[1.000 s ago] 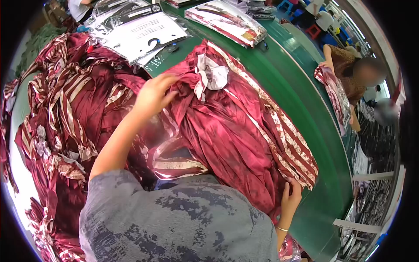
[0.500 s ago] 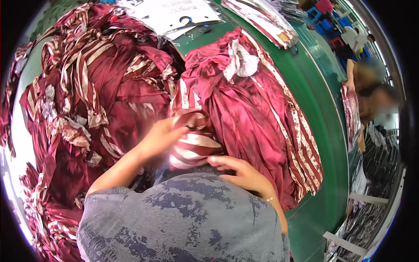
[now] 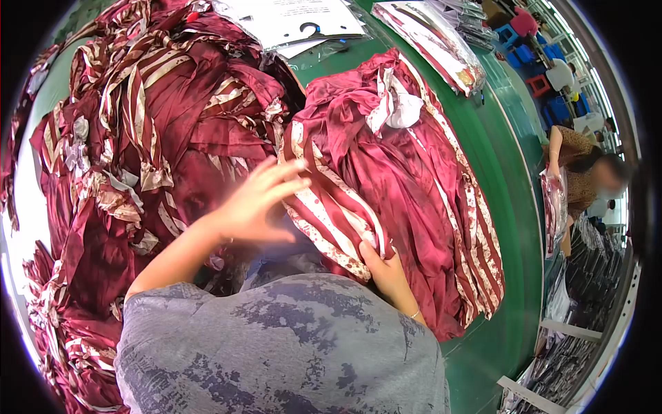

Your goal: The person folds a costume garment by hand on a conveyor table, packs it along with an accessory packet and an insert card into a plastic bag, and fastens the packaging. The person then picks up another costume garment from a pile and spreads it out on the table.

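I've got the red garment on the green table, long axis far-to-near, slanting right. Right hand nearer, fingers pinching its striped edge. Left hand: fingers spread wide, garment just rightward, contact unclear.

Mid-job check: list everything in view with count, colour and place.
Laid-out garments: count unclear, maroon with cream stripes, centre
Garment pile: one, maroon and cream, left
Table: one, green, beneath
Printed sheets: several, white, top centre
Hanger hook: one, black, by sheets
Bagged garment: one, white and red, top
Stools: several, blue and red, upper right
Co-worker: one, brown top, right
Stacked items: many, mostly dark, lower right
Shirt: one, grey, bottom
Bracelet: one, pale, right wrist
Left hand: one, bare, left of centre
Right hand: one, bare, gripping striped edge
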Available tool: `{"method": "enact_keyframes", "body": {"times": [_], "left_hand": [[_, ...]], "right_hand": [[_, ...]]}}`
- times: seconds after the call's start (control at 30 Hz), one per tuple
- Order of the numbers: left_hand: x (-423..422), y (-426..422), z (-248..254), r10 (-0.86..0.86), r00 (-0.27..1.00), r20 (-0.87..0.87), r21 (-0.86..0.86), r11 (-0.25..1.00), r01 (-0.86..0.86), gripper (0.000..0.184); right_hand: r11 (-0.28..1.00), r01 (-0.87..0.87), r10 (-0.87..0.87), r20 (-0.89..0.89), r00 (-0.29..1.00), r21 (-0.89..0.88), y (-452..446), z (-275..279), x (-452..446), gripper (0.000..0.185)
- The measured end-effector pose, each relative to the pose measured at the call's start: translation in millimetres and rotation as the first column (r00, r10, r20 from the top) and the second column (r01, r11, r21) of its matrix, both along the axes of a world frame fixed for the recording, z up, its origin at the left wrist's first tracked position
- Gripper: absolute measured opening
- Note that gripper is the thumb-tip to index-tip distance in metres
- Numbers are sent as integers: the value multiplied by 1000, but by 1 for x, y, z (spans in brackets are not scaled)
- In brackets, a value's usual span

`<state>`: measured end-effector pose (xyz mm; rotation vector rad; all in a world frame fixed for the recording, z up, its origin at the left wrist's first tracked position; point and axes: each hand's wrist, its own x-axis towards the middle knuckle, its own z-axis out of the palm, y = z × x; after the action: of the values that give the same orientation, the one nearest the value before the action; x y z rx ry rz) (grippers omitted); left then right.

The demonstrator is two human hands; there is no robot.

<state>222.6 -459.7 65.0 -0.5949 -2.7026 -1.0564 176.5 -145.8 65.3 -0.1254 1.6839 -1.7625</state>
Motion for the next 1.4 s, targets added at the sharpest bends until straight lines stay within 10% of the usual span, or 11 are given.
{"method": "enact_keyframes", "body": {"times": [0.07,0.17,0.23,0.3,0.4,0.57,0.77,0.9,1.03,1.27,1.4], "left_hand": [[-12,-15,-25,142,988,-59,-227,962,-152,92],[-56,-35,-24,11,995,-99,0,1000,-11,43],[-85,-26,-10,-124,960,251,665,743,-78,19],[-122,-22,4,-91,971,220,663,744,-80,18],[-176,-13,21,-51,966,255,501,861,-86,17],[-246,-2,15,-165,970,180,253,961,116,30],[-273,21,36,-307,940,150,177,943,280,38],[-303,18,32,-277,878,391,192,957,217,39],[-327,40,16,-315,836,449,82,946,313,33],[-307,68,-1,-144,990,1,-353,926,135,26],[-240,70,42,-196,934,-299,-254,960,120,45]], "right_hand": [[996,46,-37,117,992,-73,1,1,-1,38],[980,127,-69,335,940,-153,0,4,-1,44],[963,187,-74,481,874,-192,2,7,-2,49],[977,-205,212,330,920,-56,11,4,-7,48],[843,-493,494,54,868,215,13,12,-11,33],[949,91,-72,74,995,-302,83,26,-13,50],[862,507,-506,-36,862,14,225,46,-4,68],[955,293,-291,-52,955,45,296,74,3,62],[783,90,-13,-129,992,616,322,76,-9,15],[651,369,-203,-316,927,664,330,-3,11,12],[355,743,324,-820,472,568,303,54,36,24]]}}
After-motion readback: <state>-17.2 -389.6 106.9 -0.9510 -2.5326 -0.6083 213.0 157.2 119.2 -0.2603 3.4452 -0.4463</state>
